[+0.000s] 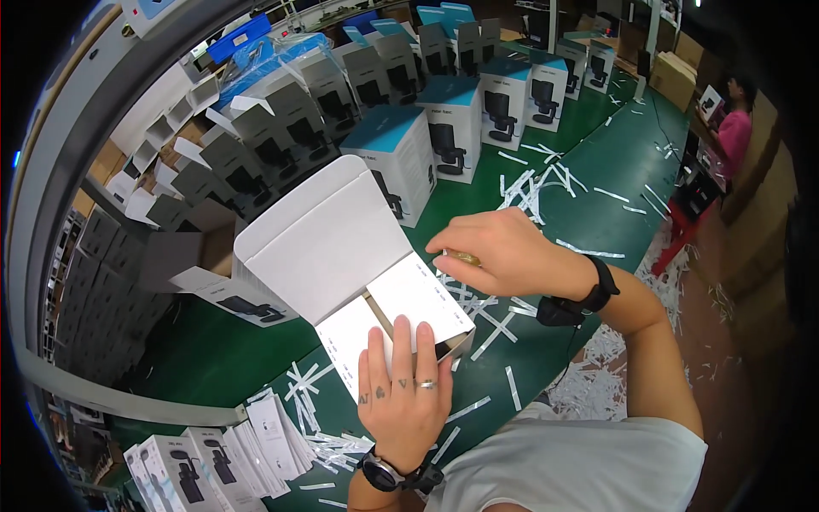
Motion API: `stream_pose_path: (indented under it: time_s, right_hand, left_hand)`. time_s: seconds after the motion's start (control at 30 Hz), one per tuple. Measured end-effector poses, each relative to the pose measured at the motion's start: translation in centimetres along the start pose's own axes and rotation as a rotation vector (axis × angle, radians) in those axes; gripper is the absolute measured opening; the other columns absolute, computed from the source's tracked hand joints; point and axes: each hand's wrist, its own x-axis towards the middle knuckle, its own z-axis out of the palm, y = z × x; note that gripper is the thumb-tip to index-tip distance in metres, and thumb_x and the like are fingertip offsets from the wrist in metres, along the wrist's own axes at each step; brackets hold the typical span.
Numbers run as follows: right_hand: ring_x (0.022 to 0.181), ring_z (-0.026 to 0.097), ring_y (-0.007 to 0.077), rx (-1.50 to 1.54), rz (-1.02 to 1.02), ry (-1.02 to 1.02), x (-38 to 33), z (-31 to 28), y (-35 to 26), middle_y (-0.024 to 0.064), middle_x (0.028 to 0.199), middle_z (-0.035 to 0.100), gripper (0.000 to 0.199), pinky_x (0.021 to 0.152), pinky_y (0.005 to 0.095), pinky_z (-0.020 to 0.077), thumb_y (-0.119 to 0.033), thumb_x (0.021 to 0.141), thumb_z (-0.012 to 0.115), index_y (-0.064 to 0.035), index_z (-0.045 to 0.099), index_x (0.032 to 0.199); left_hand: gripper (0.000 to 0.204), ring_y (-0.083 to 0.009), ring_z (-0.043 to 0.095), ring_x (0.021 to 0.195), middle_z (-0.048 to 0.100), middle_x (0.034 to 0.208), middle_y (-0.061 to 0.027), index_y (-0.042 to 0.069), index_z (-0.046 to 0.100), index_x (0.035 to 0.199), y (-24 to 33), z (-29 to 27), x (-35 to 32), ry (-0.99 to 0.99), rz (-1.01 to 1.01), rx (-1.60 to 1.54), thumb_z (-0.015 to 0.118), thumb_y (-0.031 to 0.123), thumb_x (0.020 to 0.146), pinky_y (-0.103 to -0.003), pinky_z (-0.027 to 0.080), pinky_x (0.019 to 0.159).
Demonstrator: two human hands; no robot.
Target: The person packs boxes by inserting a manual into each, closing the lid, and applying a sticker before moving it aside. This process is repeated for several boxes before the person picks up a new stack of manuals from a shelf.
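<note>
A white carton (325, 223) stands in front of me with its lid raised and tilted back. Its two side flaps are folded inward, with a narrow gap between them. My left hand (404, 392) lies flat on these flaps near the carton's front edge, fingers spread. Just right of the carton, my right hand (499, 252) hovers with curled fingers. Between its thumb and fingers shows a small yellowish-brown thing (461, 256), too little of it visible to name. A dark gap at the carton's front corner hides most of what is inside.
White printed cartons with blue tops (447, 111) stand in rows behind. An open carton (230, 286) sits at left. Paper strips (533, 192) litter the green table (589, 218). Leaflets (269, 435) and small boxes (175, 469) are at lower left. A person in pink (732, 136) is at far right.
</note>
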Motion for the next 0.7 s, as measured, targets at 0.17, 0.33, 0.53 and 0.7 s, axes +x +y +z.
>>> stream_pose_path:
  time_s: [0.17,0.33,0.53,0.7]
  right_hand:
    - [0.069,0.066,0.0264,0.041,0.057,0.01,0.6,0.8,-0.1,0.0062,0.078,0.066,0.014,0.058,0.0351,0.0501,-0.022,0.086,0.068,-0.0079,0.066,0.089]
    - [0.072,0.065,0.0265,0.107,0.125,-0.074,0.8,1.4,-1.0,0.0063,0.08,0.065,0.014,0.06,0.0347,0.05,-0.02,0.084,0.07,-0.0075,0.064,0.084]
    - [0.075,0.063,0.0261,0.37,-0.114,-0.008,3.7,0.9,-5.4,0.0068,0.088,0.059,0.018,0.062,0.0339,0.0505,-0.021,0.083,0.073,-0.0069,0.061,0.083]
    - [0.07,0.063,0.0285,0.073,-0.222,-0.184,6.4,5.9,-7.1,0.0079,0.088,0.055,0.023,0.058,0.0371,0.0519,-0.026,0.086,0.069,-0.0081,0.056,0.092]
  left_hand:
    - [0.047,-0.0405,0.057,0.119,0.062,0.129,-0.0144,0.006,0.064,0.125,-0.1,0.1,-0.1,0.019,-0.004,-0.01,0.072,0.022,0.082,-0.049,0.045,0.099]
    - [0.043,-0.0363,0.059,0.118,0.062,0.131,-0.0142,0.008,0.064,0.127,-0.7,0.7,-0.6,0.022,0.052,0.04,0.066,0.03,0.09,-0.045,0.044,0.1]
    - [0.036,-0.0331,0.064,0.109,0.067,0.12,-0.0148,0.008,0.068,0.116,-1.1,1.3,-0.7,0.098,0.052,-0.002,0.069,0.03,0.087,-0.042,0.048,0.097]
    - [0.035,-0.0297,0.066,0.09,0.068,0.101,-0.0104,0.009,0.07,0.111,-1.3,1.6,-1.0,0.177,0.078,-0.001,0.073,0.032,0.084,-0.041,0.05,0.093]
